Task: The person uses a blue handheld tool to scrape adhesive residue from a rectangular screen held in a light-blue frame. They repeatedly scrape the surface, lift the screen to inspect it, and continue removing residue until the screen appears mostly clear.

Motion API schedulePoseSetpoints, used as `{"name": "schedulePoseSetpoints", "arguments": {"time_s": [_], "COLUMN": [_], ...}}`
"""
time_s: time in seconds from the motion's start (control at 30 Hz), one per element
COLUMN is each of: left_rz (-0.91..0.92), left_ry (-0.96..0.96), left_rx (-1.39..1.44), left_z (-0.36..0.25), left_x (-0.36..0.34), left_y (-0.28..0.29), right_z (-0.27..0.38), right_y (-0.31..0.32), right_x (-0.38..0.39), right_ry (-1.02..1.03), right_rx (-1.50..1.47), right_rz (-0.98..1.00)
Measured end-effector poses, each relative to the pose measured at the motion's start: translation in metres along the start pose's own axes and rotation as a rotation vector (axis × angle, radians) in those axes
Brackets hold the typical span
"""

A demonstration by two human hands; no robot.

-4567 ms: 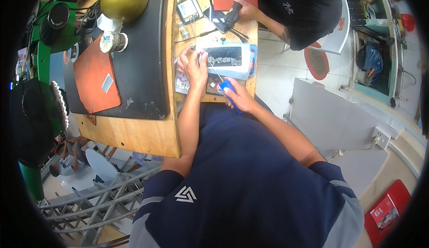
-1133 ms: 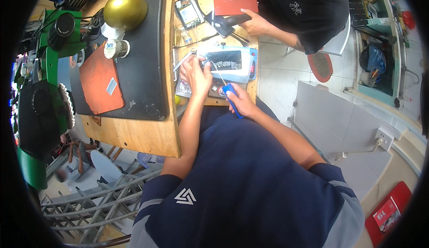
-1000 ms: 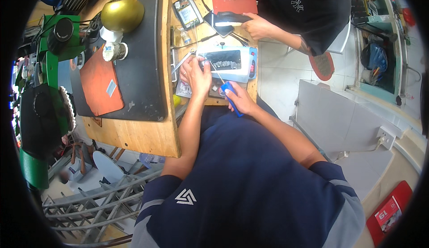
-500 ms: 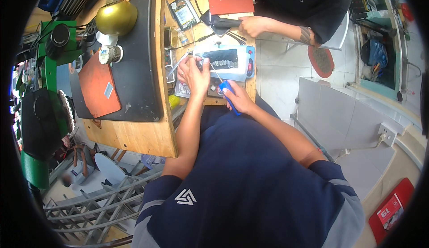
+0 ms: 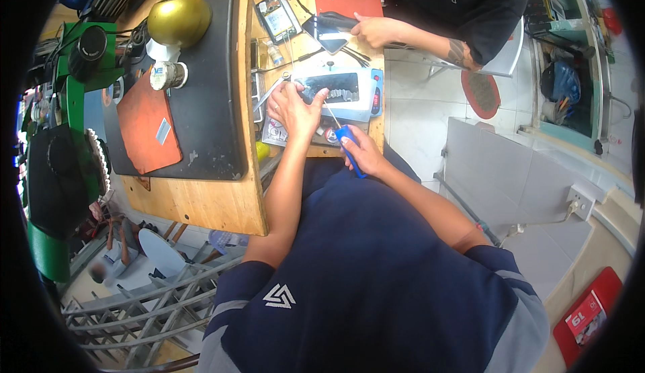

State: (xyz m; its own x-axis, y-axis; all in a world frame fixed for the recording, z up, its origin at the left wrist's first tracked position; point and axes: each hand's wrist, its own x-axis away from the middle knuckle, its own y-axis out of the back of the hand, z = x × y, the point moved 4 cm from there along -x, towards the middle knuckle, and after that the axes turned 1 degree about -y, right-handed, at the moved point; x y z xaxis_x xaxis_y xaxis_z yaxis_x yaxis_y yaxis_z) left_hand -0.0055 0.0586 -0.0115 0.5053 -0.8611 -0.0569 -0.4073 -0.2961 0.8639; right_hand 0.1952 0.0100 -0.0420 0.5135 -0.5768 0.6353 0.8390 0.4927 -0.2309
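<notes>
A phone with a dark glass front (image 5: 336,89) lies on a flat pale-blue device (image 5: 363,111), a small red display lit at its right end. My left hand (image 5: 295,112) holds the phone at its left end, the thumb stretched over the lower edge and the fingers bent at the corner. In my right hand (image 5: 364,151) is a screwdriver-like tool with a blue handle (image 5: 348,138). Its thin metal shaft points up and left to the phone's lower edge, close to my left thumb. Whether the tip touches the phone I cannot tell.
Beyond the device, a co-worker's hand (image 5: 373,30) holds a black tool over another phone (image 5: 330,39). An opened device (image 5: 278,17) and a small bottle (image 5: 275,54) lie nearby. The raised wooden bench at left bears a black mat (image 5: 215,104), a solder spool (image 5: 168,75) and a gold round object (image 5: 179,20).
My left thumb has slid right along the phone, away from the fingers. The blue-handled tool has shifted slightly down and right. The co-worker's hand and black tool have moved a little up and left.
</notes>
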Motion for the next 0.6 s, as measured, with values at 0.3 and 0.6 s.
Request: {"name": "schedulePoseSetpoints", "arguments": {"time_s": [0.3, 0.6], "left_rz": [0.078, 0.129], "left_ry": [0.048, 0.067], "left_rx": [-0.047, -0.035], "left_z": [0.011, 0.009], "left_x": [-0.003, -0.001], "left_y": [-0.003, 0.003], "right_z": [0.0, 0.003], "right_y": [0.002, 0.004], "right_x": [0.001, 0.004], "right_ry": [-0.007, -0.03], "right_rx": [-0.005, -0.002], "right_rz": [0.005, -0.007]}}
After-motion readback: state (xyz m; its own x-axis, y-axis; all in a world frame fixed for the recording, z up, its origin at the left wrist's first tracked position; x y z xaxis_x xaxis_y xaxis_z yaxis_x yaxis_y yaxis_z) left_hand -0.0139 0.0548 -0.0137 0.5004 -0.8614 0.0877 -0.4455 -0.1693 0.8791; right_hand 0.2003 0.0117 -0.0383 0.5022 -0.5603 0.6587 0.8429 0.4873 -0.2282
